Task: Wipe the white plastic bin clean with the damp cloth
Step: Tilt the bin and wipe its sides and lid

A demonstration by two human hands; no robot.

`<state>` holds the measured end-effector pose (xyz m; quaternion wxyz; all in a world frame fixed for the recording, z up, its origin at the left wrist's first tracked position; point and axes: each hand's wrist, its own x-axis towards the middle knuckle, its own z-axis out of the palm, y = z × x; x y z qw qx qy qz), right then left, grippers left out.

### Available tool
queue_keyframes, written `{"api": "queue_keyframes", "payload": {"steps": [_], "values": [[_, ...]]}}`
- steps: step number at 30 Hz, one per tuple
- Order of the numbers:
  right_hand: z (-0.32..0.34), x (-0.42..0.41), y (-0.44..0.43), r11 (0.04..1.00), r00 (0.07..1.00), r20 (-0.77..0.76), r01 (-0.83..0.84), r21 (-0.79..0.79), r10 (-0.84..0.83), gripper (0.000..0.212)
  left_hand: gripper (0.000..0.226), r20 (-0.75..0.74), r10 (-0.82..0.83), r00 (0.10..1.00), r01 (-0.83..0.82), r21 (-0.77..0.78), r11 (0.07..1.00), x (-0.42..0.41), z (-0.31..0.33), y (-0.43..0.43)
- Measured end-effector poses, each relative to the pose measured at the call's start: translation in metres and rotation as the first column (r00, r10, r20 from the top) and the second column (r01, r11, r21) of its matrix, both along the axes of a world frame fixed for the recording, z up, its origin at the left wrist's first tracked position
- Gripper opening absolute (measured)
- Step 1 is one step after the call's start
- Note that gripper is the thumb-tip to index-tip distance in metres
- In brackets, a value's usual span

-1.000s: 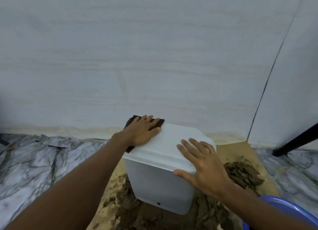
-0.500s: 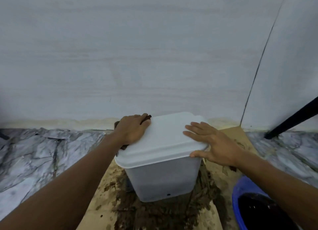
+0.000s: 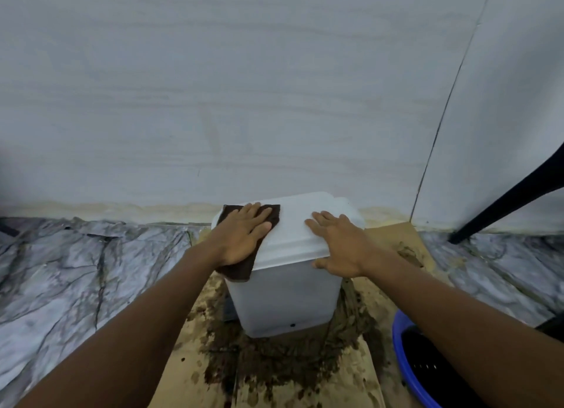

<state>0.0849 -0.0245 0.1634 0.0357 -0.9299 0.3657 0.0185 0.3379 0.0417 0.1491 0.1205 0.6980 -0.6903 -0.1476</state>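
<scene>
stage: mid-wipe, lid top | L hand (image 3: pixel 244 233) flat, open palm pressing brown cloth (image 3: pixel 241 268) on lid's left | R hand (image 3: pixel 341 249) open, bracing right edge | white bin (image 3: pixel 283 304) centre on soiled cardboard (image 3: pixel 274 365) | sides prob. left

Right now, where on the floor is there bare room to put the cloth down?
The marble floor left of the white bin is bare, bordered by the wall and the stained cardboard. Around the bin's base it is crowded with dirt; the blue basin fills the right.
</scene>
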Motion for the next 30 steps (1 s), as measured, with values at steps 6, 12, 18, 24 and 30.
{"api": "queue_keyframes", "payload": {"steps": [6, 12, 18, 24, 30], "values": [[-0.019, 0.010, 0.003, 0.984, 0.994, -0.036, -0.103, -0.148, 0.099, 0.081, 0.063, 0.039, 0.142, 0.989, -0.141, -0.020, 0.990, 0.021, -0.007, -0.020], [-0.023, 0.004, -0.015, 0.958, 0.988, -0.060, -0.150, -0.246, 0.140, 0.066, 0.062, 0.047, 0.204, 0.978, -0.202, -0.040, 0.979, 0.026, -0.003, -0.046], [-0.032, 0.001, -0.007, 0.941, 0.984, -0.018, -0.173, -0.291, 0.175, 0.067, 0.058, 0.081, 0.223, 0.971, -0.216, -0.089, 0.972, 0.015, -0.003, -0.060], [-0.026, -0.021, -0.004, 0.975, 0.934, 0.279, -0.208, -0.082, 0.223, 0.066, 0.057, 0.084, -0.025, 0.996, 0.029, -0.054, 0.998, -0.047, -0.005, -0.080], [-0.019, -0.070, -0.009, 0.965, 0.895, 0.385, -0.149, -0.218, 0.225, 0.053, 0.054, 0.104, -0.217, 0.971, 0.219, -0.010, 0.976, -0.111, 0.007, -0.116]]}}
